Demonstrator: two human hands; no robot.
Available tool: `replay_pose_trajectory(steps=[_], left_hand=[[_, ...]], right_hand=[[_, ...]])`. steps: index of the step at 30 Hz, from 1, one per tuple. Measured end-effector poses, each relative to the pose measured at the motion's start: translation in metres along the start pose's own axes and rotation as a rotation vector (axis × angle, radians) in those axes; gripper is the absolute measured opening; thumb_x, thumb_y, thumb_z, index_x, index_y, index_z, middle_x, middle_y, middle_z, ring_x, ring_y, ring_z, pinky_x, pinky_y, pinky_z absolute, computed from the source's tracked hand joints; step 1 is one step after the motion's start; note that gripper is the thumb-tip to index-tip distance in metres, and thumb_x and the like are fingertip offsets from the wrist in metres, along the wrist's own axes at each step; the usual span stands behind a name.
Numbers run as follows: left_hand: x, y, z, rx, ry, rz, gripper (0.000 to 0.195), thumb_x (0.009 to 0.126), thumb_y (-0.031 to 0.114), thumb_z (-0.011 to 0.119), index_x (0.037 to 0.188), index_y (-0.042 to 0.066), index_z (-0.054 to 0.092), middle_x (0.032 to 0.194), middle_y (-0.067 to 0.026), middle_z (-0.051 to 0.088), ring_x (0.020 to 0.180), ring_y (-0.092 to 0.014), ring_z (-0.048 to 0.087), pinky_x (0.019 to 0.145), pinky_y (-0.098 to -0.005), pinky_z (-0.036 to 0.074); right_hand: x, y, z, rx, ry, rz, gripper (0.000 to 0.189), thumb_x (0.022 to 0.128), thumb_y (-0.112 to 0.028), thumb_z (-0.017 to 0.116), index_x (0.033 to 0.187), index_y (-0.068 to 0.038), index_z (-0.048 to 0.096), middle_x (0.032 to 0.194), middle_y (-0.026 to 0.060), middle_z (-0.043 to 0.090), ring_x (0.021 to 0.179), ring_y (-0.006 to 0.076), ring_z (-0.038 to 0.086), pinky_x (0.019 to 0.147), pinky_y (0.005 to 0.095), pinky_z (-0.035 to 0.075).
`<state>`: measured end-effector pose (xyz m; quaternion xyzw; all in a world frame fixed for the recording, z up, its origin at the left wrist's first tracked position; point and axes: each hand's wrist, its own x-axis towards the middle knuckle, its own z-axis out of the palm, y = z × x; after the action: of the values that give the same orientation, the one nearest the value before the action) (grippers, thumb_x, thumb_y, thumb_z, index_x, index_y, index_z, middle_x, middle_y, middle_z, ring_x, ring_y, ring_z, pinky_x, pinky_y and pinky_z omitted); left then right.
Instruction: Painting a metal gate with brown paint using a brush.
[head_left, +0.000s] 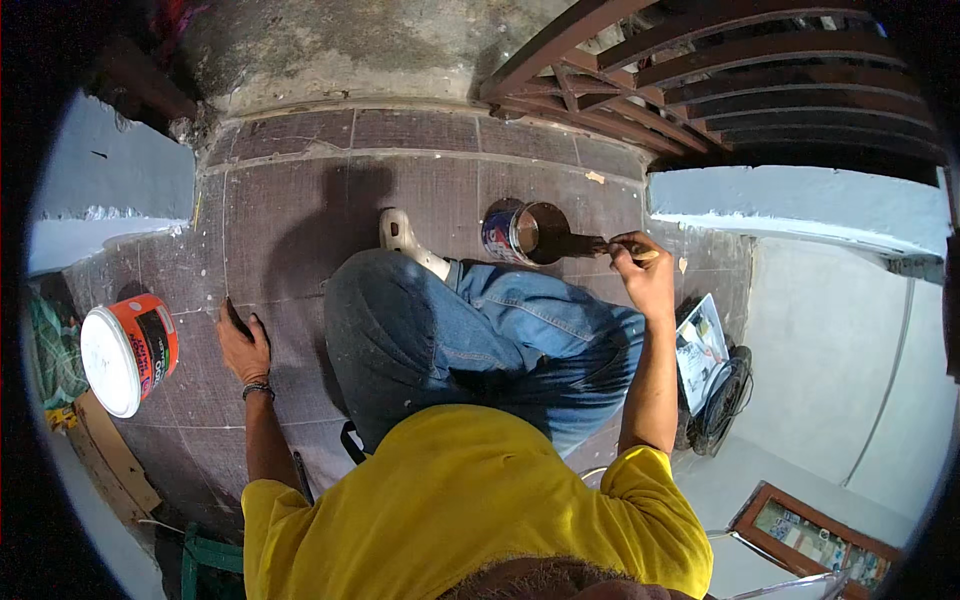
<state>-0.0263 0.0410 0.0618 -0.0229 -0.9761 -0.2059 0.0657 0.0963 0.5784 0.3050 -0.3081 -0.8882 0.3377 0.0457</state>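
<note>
My right hand (643, 277) grips a paintbrush (589, 246) by its pale handle. The dark, paint-stained bristle end points left, to the right rim of a paint can (501, 234). Brown residue coats the inside of the can, and a lighter patch shows within it. Whether the bristles touch the rim, I cannot tell. My left hand (244, 346) rests on the tiled floor (292, 367) with its fingers spread and nothing in it; its fingertips look dark. Left of that hand stands an orange paint bucket (154, 341) with a white lid (111, 361).
A brown slatted gate (675, 97) rises at the top right. Painted wall ends (795, 202) flank the floor on both sides. By my right arm are a printed sheet (701, 349) and a dark round object (724, 397). Cardboard (112, 450) lies at the lower left, near a green chair (214, 555).
</note>
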Motion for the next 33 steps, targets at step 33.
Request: replay_pose_trajectory(steps=[33], left_hand=[[0.001, 0.01, -0.013, -0.078, -0.084, -0.149, 0.059, 0.082, 0.017, 0.059, 0.137, 0.006, 0.038, 0.113, -0.0207, 0.053, 0.105, -0.038, 0.052, 0.087, -0.0436, 0.043]], right_hand=[[-0.035, -0.001, -0.012, 0.185, -0.05, -0.005, 0.018, 0.085, -0.005, 0.062, 0.101, 0.002, 0.064, 0.083, 0.0023, 0.064, 0.072, 0.0062, 0.053, 0.063, 0.02, 0.041]])
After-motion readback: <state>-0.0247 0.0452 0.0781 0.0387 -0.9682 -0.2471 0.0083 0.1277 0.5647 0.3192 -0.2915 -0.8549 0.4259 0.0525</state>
